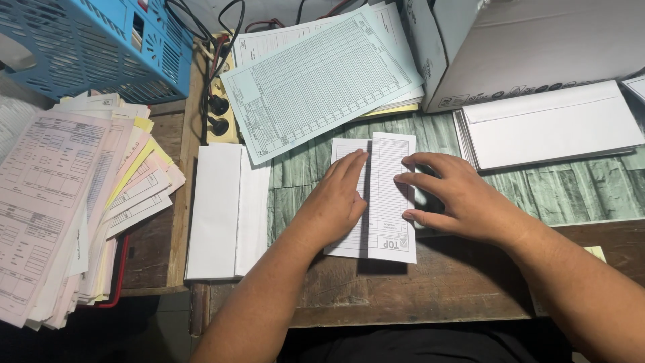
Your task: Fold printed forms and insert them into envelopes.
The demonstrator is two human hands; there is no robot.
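Your left hand (336,202) lies flat, palm down with fingers released and stretched toward twelve o'clock, pressing on the left half of a narrow white printed paper form folded lengthwise (386,195), which rests near the middle of the worn brown wooden desk (403,282). Your right hand (457,195) comes in from four o'clock; its fingers are loosely curved, not clenched, with the fingertips touching the form's right edge, and it grips nothing. The form's upper end lies on a green marble-patterned sheet covering the desk's far part (571,188). At nine o'clock from the form, just beside your left forearm, sits a stack of plain white long envelopes (225,212). Farther out at nine o'clock, well apart, a thick untidy pile of pink, yellow and white printed forms (74,195) spreads over the desk's left edge. At eleven o'clock from your hands lies a large pale blue gridded ledger sheet (322,81), tilted, on top of other papers, and past it at ten o'clock stands a blue plastic lattice basket (101,47). At two o'clock a second stack of white envelopes (551,124) lies near your right hand, touching a grey cardboard box (531,47) behind it at one o'clock.
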